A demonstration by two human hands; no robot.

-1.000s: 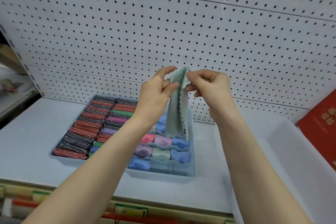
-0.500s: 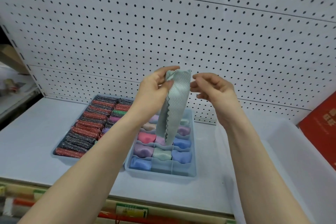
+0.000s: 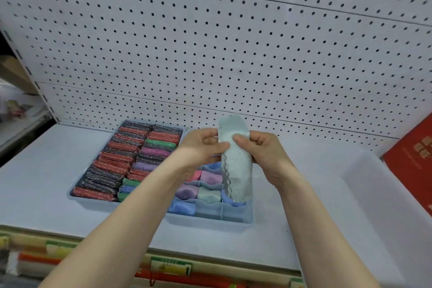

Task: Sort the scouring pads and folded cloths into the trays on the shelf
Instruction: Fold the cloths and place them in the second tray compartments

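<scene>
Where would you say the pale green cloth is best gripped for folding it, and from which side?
Grip the pale green cloth at its upper part, where left hand and right hand already pinch it from either side. It hangs lengthwise, its lower end loose and scalloped.

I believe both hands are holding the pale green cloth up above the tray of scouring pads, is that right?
Not quite. In the head view the left hand and right hand do hold the pale green cloth, but it hangs above the divided tray of folded cloths; the tray of scouring pads lies further left.
</scene>
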